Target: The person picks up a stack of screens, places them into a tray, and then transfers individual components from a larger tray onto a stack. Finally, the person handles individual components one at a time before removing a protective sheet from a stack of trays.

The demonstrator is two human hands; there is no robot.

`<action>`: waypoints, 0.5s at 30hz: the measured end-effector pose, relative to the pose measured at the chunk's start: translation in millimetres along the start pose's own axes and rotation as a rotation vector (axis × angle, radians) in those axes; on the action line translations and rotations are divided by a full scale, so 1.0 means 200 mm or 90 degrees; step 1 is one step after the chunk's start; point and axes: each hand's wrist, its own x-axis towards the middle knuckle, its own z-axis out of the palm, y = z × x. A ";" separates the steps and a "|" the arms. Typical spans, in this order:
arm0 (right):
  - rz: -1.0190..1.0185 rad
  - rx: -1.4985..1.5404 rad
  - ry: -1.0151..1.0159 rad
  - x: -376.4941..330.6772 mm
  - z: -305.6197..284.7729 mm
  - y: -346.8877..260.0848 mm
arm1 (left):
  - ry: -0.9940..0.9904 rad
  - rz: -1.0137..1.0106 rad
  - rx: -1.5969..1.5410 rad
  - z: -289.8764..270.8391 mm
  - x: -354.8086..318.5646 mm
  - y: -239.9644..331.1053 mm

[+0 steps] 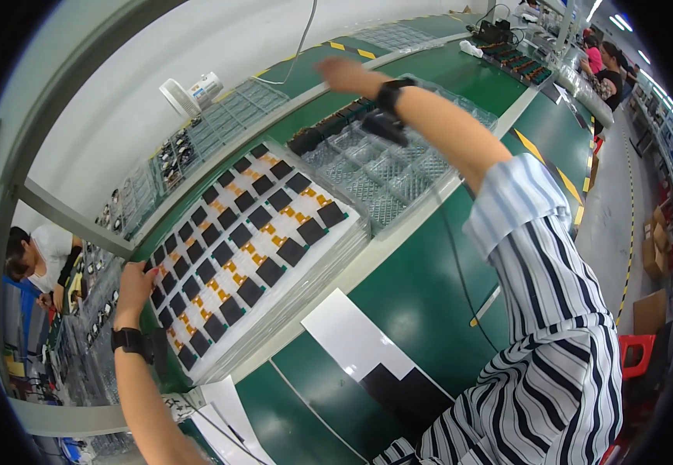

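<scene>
My left hand (134,291) is at the left edge of a stack of clear trays (263,329). Its fingers are bent against that edge, and what they hold, if anything, is hidden. Rows of black square parts with orange flex cables (237,235) lie on the white top layer of the stack. My right hand (344,75) is raised above the far part of the bench, smeared by motion, so its fingers cannot be read. Under my right forearm is a clear compartment tray (383,174), with dark parts (329,130) along its far side.
A white sheet (352,333) and a black sheet (406,399) lie on the green bench (406,287). A white tub (191,94) rests beyond the trays on a shelf. A cable (460,263) crosses the bench. One person (42,260) works at left, others at far right.
</scene>
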 end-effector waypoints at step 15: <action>0.266 0.081 -0.269 -0.40 0.49 0.76 | 0.000 0.047 -0.025 0.06 0.01 -0.18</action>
